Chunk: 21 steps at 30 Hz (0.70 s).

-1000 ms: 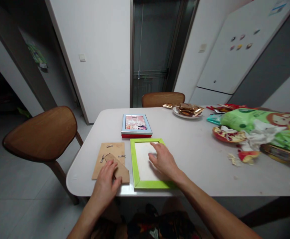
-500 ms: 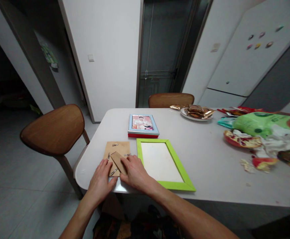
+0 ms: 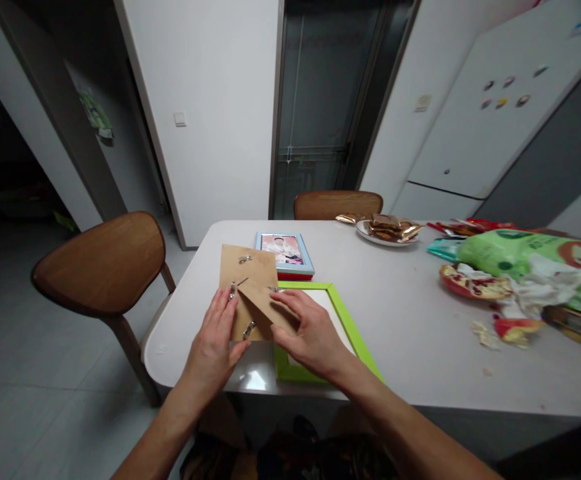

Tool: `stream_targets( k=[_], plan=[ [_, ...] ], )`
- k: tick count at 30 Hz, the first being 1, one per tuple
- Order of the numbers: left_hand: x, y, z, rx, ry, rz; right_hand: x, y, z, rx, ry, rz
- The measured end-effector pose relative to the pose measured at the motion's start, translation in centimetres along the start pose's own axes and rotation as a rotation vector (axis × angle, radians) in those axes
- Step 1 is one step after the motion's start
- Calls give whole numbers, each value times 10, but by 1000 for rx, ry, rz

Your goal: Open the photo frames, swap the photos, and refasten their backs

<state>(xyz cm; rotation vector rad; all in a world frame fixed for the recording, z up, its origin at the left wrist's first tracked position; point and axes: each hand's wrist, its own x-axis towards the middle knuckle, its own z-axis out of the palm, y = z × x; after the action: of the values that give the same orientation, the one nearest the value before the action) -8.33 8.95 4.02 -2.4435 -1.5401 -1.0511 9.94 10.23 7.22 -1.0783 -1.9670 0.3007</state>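
A brown backing board point(image 3: 258, 267) with small metal clips is raised off the table, partly over the green photo frame point(image 3: 353, 323). My left hand point(image 3: 213, 337) holds its left edge, thumb at the lower edge. With fingers and thumb, my right hand point(image 3: 310, 330) grips the stand flap point(image 3: 268, 307), which is folded out from the board. The green frame lies flat, a white panel inside it. Behind the board, a light blue frame with a photo point(image 3: 285, 250) rests on something red; the board hides its left corner.
At the back stands a plate point(image 3: 390, 241) of wrapped snacks. A green bag point(image 3: 535, 257), crumpled tissue and opened pomegranate pieces point(image 3: 475, 283) are on the right. Wooden chairs stand left point(image 3: 105, 263) and behind point(image 3: 338, 205) the white table point(image 3: 420, 347).
Both hands have lifted the backing board off the table and moved it right and away from me, partly over the green frame. Its stand flap is now opened further out.
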Motion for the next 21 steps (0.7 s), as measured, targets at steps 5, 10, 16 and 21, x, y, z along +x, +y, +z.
stream_targets(
  k=[5,10,16,21],
  plan=[
    [1,35,40,-143,-120,13,-25,26,-37,-81,-91,127],
    [-2,58,75,-263,-239,-4,-51,55,-58,-126,-172,236],
    [6,66,75,-210,-375,-46,-62,79,-53,-177,-205,259],
    [9,66,69,-142,-399,-15,-66,88,-34,-270,-196,200]
  ],
)
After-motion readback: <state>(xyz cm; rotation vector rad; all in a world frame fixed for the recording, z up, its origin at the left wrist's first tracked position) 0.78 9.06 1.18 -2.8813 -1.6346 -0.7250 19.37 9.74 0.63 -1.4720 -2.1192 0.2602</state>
